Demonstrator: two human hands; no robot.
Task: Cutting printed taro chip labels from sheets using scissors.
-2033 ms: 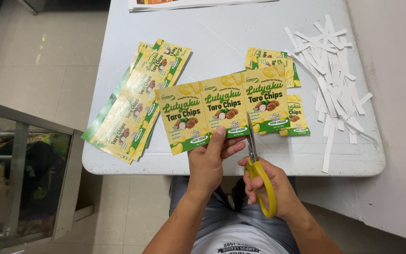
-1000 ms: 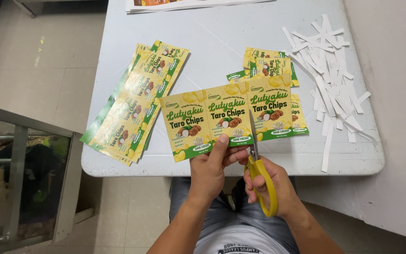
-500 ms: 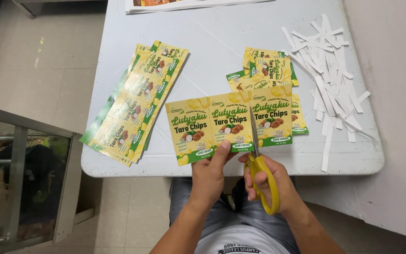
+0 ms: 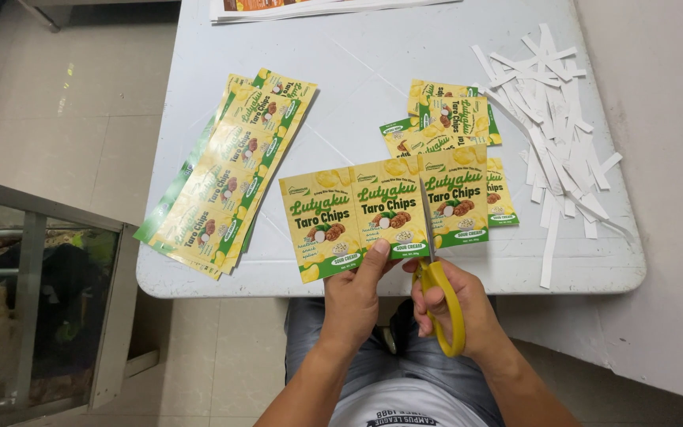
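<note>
My left hand (image 4: 353, 294) pinches the bottom edge of a yellow-and-green printed label strip (image 4: 341, 209) with three labels side by side, held over the near edge of the white table (image 4: 357, 87). My right hand (image 4: 458, 310) grips yellow-handled scissors (image 4: 436, 289). Their blades stand upright in the strip, between the middle and the right label.
A stack of uncut label strips (image 4: 231, 170) lies on the left of the table. Several cut single labels (image 4: 448, 119) sit behind the held strip. A heap of white paper trimmings (image 4: 559, 134) covers the right side. Printed sheets (image 4: 294, 6) lie at the far edge.
The held strip has dropped slightly toward me and levelled out. The scissor blades have advanced up between the middle and right labels.
</note>
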